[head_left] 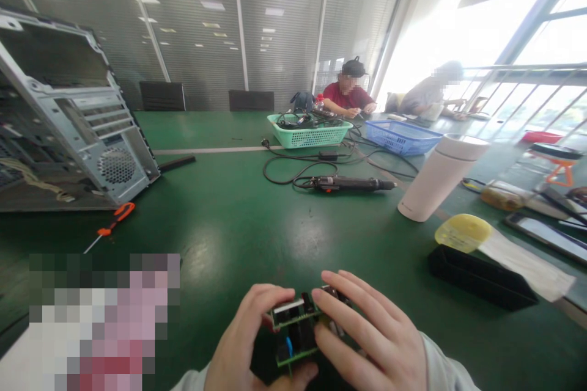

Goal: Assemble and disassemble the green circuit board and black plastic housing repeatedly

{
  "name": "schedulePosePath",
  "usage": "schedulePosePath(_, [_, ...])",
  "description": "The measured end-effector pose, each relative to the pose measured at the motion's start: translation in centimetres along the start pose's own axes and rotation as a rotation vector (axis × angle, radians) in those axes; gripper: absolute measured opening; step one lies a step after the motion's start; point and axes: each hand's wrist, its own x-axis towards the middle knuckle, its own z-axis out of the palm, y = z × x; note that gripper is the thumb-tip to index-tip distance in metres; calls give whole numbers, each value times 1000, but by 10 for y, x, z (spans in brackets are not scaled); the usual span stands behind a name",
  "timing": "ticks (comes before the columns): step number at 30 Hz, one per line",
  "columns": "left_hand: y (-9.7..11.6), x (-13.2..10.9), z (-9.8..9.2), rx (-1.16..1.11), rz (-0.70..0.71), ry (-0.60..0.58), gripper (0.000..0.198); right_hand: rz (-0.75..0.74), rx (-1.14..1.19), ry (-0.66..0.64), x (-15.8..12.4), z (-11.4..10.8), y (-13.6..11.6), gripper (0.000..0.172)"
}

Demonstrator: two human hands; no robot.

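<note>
A small green circuit board with black parts and a blue component is held between both my hands at the bottom middle of the view, just above the green table. My left hand grips its left edge with fingers curled over the top. On the right side, my right hand covers the board with fingers spread across it. Part of the board is hidden under my right fingers.
An open computer case lies at the left, an orange-handled screwdriver beside it. An electric screwdriver with cable, a green basket, a blue basket, a white tumbler and a black box stand ahead. Two people sit far back.
</note>
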Motion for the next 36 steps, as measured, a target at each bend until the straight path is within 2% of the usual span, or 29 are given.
schedulePosePath(3, [-3,-4,1,-71,-29,-6,61,-5,1,-8,2,-5,1,28])
schedulePosePath(6, [-5,-7,0,-110,-77,-23,69,59,20,-27,3,-7,3,20])
schedulePosePath(9, [-8,-7,-1,-119,-94,-52,78,233,121,-74,2,-7,3,19])
schedulePosePath(13, [-17,-5,0,-69,-59,-73,84,512,343,-34,-3,-2,3,35])
schedulePosePath(16, [-26,-4,2,-6,7,-85,88,845,691,-11,-5,2,4,37])
schedulePosePath(18, [-29,-5,3,85,-27,-134,86,1076,1074,-59,-6,5,6,37])
schedulePosePath(21, [-26,-6,2,192,-82,-183,80,1289,1552,-137,-6,7,11,50])
schedulePosePath(24, [-21,-5,2,217,-68,-166,74,1345,1792,-111,-5,8,15,47])
schedulePosePath(28, [-17,-4,2,232,-56,-137,64,1308,1984,-28,-3,4,17,38])
schedulePosePath(30, [-15,-4,3,232,-57,-133,58,1317,1930,-25,-7,1,17,37])
schedulePosePath(31, [-14,-4,4,227,-56,-120,56,1345,1826,-16,-11,-1,19,37])
schedulePosePath(34, [-11,-4,6,192,-54,-59,48,1385,1207,94,-30,-13,32,37])
schedulePosePath(36, [-10,-4,8,173,-56,-35,45,1230,680,139,-45,-28,48,38])
